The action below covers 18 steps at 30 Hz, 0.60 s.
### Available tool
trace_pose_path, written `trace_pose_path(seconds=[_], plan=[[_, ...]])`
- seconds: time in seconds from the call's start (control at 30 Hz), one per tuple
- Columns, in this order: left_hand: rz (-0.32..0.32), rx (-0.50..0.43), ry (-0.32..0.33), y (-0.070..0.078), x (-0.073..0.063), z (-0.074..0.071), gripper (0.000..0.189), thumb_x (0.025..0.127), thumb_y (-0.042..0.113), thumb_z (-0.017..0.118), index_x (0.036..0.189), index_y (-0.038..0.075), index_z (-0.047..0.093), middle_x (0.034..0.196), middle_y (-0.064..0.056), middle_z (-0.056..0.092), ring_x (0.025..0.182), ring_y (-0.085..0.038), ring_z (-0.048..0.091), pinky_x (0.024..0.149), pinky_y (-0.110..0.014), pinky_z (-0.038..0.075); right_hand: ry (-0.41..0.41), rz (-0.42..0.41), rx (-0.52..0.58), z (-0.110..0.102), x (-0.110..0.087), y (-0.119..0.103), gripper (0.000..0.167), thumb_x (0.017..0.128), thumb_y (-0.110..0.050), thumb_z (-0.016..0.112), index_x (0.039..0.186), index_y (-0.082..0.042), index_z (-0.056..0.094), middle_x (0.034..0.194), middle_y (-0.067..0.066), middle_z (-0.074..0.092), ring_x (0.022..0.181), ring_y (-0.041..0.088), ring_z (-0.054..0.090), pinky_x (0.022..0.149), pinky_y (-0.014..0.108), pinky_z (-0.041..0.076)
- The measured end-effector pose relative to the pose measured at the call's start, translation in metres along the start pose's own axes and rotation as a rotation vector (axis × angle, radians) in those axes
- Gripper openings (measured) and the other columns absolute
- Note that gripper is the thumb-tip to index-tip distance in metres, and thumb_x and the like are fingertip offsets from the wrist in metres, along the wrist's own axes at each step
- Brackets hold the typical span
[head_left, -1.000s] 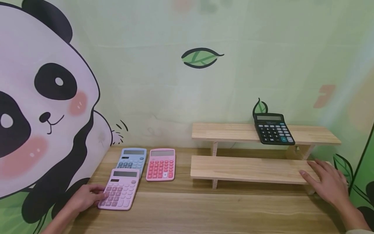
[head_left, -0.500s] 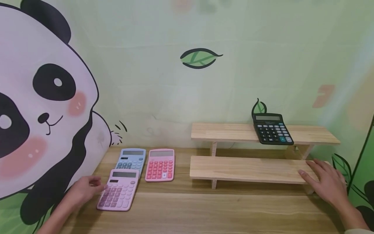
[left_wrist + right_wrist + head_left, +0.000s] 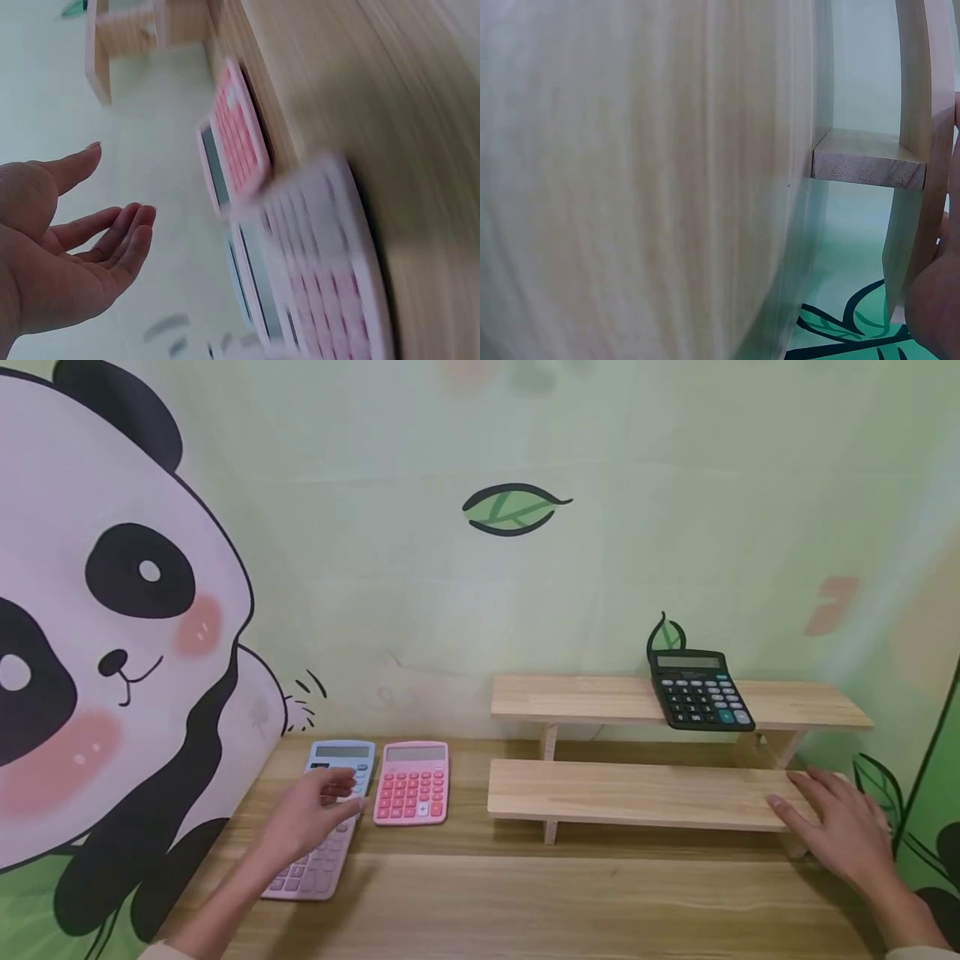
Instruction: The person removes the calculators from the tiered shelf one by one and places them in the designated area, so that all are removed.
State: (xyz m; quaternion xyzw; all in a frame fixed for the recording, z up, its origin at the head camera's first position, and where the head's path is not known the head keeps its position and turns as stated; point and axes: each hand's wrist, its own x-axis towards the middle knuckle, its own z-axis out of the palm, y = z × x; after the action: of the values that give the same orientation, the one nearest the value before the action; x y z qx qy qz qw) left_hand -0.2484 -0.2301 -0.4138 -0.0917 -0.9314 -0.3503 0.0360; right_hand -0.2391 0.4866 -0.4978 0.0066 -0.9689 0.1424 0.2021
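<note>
4 calculators are in sight; the clock is read round the centre of the head view. At 8 o'clock the left hand [image 3: 303, 820] hovers over 2 of them, its thumb parted from loosely bent fingers and nothing between, so it is released; the left wrist view shows it apart from every calculator. Beneath it, between 7 and 8 o'clock, the lilac calculator [image 3: 321, 867] lies face up on the wooden table [image 3: 525, 902], partly hidden by the hand. Past its top end, at 8 o'clock, is the blue calculator [image 3: 352, 758], its lower part out of sight; whether these 2 touch cannot be told. The pink calculator [image 3: 411, 783] lies at 7 o'clock, just beside the blue calculator.

At 4 o'clock the right hand [image 3: 843, 827] rests with fingers spread, neither clenched nor lifting anything, on the right end of the lower tier [image 3: 637, 793] of a wooden stand [image 3: 551, 832]. At 3 o'clock the black calculator [image 3: 701, 691] lies keys up on the upper tier [image 3: 570, 696], its near end at the front edge. Behind hangs a pale green backdrop [image 3: 390, 577], with a printed panda [image 3: 150, 652] at 9 o'clock and a leaf [image 3: 517, 510] just past 12 o'clock.
</note>
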Motion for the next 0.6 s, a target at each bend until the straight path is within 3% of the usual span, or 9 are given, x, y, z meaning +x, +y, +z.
trace_pose_path(seconds=[0.23, 0.4, 0.6], plan=[[0.057, -0.117, 0.029, 0.049, 0.021, 0.042, 0.056, 0.095, 0.028, 0.083, 0.142, 0.003, 0.064, 0.127, -0.013, 0.072, 0.118, -0.035, 0.069, 0.105, -0.051, 0.057, -0.006, -0.009, 0.013, 0.0, 0.0, -0.001, 0.07, 0.104, -0.051, 0.062, 0.146, 0.004, 0.053, 0.15, 0.038, 0.043, 0.134, 0.065, 0.035, 0.102, 0.089, 0.018], [0.134, -0.221, 0.061, 0.082, 0.036, 0.066, 0.053, 0.093, 0.023, 0.085, 0.139, 0.002, 0.067, 0.122, -0.011, 0.075, 0.114, -0.031, 0.072, 0.103, -0.049, 0.058, -0.004, -0.01, 0.015, 0.0, 0.0, -0.001, 0.07, 0.104, -0.051, 0.062, 0.146, 0.004, 0.052, 0.15, 0.038, 0.043, 0.135, 0.064, 0.035, 0.102, 0.09, 0.018], [0.171, -0.316, 0.014, 0.116, 0.051, 0.089, 0.056, 0.095, 0.028, 0.083, 0.142, 0.004, 0.064, 0.125, -0.01, 0.074, 0.12, -0.027, 0.069, 0.107, -0.046, 0.056, -0.014, -0.001, 0.008, -0.001, 0.0, 0.001, 0.071, 0.104, -0.051, 0.061, 0.147, 0.004, 0.052, 0.151, 0.039, 0.042, 0.134, 0.066, 0.034, 0.103, 0.09, 0.017]])
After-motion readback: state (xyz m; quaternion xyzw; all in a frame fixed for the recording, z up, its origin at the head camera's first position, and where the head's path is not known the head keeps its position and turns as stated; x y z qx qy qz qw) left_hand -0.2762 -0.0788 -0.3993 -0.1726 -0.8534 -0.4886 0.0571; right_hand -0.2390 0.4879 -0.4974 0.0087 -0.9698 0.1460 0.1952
